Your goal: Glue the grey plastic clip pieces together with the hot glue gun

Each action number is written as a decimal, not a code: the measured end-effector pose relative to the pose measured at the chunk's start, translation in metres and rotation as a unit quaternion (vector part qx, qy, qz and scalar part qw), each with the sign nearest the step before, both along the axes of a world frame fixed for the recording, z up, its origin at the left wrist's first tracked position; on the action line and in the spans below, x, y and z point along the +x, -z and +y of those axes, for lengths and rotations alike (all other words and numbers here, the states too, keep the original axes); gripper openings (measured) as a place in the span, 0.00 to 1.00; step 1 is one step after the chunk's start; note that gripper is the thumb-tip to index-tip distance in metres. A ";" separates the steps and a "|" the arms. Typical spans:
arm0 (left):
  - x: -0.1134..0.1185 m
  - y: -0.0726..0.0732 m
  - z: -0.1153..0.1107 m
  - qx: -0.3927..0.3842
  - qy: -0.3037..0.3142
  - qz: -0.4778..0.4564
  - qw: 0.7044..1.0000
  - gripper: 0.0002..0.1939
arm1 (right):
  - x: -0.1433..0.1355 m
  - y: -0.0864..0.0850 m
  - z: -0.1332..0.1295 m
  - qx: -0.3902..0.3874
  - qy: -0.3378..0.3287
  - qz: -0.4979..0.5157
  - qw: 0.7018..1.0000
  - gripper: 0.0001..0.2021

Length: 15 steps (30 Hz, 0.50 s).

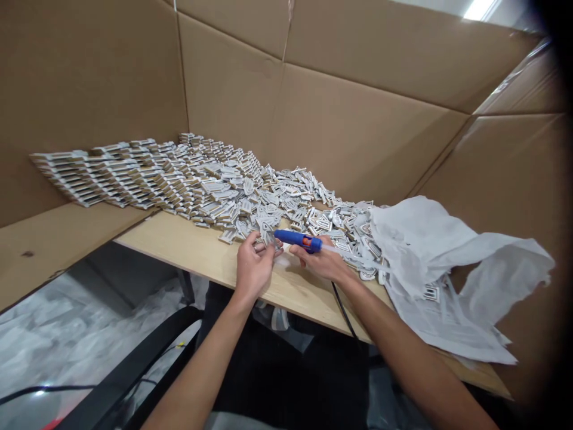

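A blue glue gun (298,239) with an orange part lies in the grip of my right hand (323,258), its fingers wrapped round it and its nozzle pointing left. A black cord hangs below that hand. My left hand (256,263) pinches a small grey-white cut-out piece (267,235) close to the nozzle. Behind both hands spreads a heap of similar loose pieces (286,194). Stacked rows of such pieces (120,173) reach to the back left. Both hands are above the front edge of the wooden table (215,257).
Tall cardboard walls (340,119) enclose the table at the back and sides. Crumpled white paper (430,251) covers the right end. Below the table on the left are a black chair armrest (147,352) and white plastic-like material (76,328).
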<state>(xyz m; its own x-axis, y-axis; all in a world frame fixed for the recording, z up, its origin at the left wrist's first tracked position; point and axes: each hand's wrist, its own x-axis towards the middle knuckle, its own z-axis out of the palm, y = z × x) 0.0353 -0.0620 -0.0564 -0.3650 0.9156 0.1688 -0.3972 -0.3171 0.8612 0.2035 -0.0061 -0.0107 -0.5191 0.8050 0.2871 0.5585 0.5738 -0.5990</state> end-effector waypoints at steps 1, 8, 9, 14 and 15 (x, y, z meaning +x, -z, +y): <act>0.000 0.000 0.000 0.000 -0.001 0.003 1.000 0.18 | 0.000 0.000 0.000 0.002 -0.001 0.004 1.000 0.26; -0.001 0.000 -0.001 -0.007 -0.006 0.003 1.000 0.20 | 0.000 -0.001 -0.001 -0.012 -0.020 0.010 1.000 0.25; -0.001 0.000 -0.001 -0.006 -0.005 0.003 1.000 0.21 | 0.000 -0.001 -0.001 -0.012 -0.020 0.009 1.000 0.25; -0.001 0.002 0.000 -0.007 -0.007 0.005 1.000 0.23 | -0.001 -0.001 -0.002 -0.014 -0.022 0.009 1.000 0.24; -0.001 0.003 0.000 -0.007 -0.006 0.006 1.000 0.23 | -0.001 -0.001 -0.002 -0.018 -0.019 0.009 1.000 0.24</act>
